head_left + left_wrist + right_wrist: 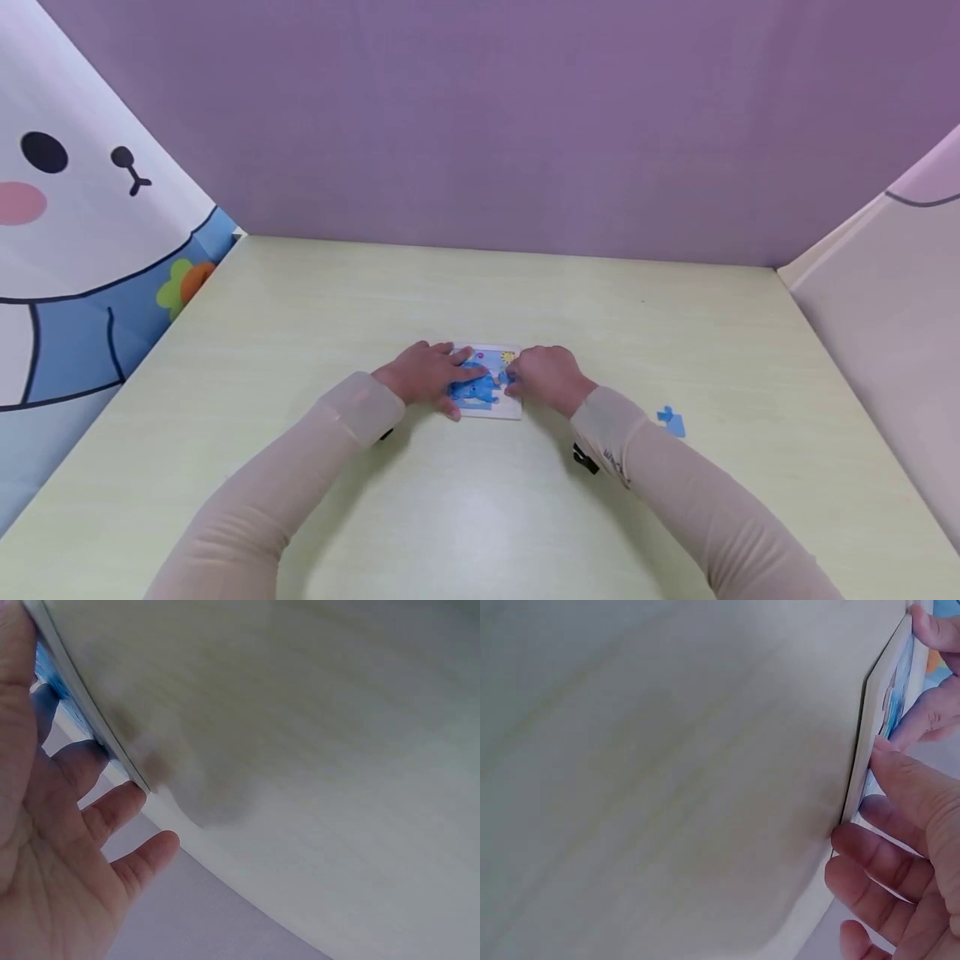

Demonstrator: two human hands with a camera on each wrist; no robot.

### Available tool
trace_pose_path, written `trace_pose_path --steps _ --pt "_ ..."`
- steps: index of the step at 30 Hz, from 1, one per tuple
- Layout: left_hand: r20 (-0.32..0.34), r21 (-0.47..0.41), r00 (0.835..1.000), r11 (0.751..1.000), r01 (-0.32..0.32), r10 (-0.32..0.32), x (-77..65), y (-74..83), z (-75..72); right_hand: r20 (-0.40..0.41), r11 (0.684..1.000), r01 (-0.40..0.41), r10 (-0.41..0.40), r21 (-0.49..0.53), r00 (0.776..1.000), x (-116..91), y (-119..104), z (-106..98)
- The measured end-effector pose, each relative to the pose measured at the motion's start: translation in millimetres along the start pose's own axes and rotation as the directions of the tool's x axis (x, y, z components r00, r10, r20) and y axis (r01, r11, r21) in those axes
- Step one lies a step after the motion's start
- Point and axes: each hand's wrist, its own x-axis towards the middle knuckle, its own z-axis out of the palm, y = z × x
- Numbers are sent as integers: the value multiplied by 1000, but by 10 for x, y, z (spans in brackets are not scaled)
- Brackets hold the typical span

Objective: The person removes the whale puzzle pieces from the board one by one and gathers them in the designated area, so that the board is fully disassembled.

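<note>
A small jigsaw puzzle in a white tray [508, 411] lies on the table, its picture a blue animal with a yellow sun at the top right corner. My left hand [429, 372] rests on the tray's left part with spread fingers, and the index finger reaches over the picture. At the right side, my right hand [551, 377] has its thumb and index finger about a small blue puzzle piece [505, 378], which they seem to pinch. In the right wrist view the thumb [911, 772] is at the tray's edge, and the piece itself cannot be made out.
Blue loose puzzle pieces [675, 423] lie on the table to the right, beside the right forearm. The pale wooden table [360, 292] meets a purple panel [495, 125] at the back. A printed cartoon panel [75, 250] stands at the left, a pale one [885, 317] at the right.
</note>
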Motion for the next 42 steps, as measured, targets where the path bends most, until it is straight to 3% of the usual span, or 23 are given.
trace_pose_path --steps 11,19,24,27,30,35,42 --pt "1 0 1000 1000 1 -1 45 9 -6 15 996 -2 1 87 1000 -7 50 -51" --pt "-2 10 1000 1000 -2 2 74 24 7 31 996 33 -36 82 999 2 20 -141" --pt "1 15 1000 1000 5 -5 77 21 -36 42 995 -11 7 97 999 5 24 -211" --pt "13 -3 1000 1000 12 -12 72 19 -23 62 980 -73 63 183 996 22 26 -201" --pt "21 -7 1000 1000 13 -13 74 20 -4 57 933 -125 113 338 992 29 40 -136" --pt "17 19 1000 1000 19 -20 91 22 8 45 808 -199 210 555 977 21 56 -65" --pt "27 11 1000 1000 15 -16 105 27 9 149 561 -317 325 764 934 17 80 34"
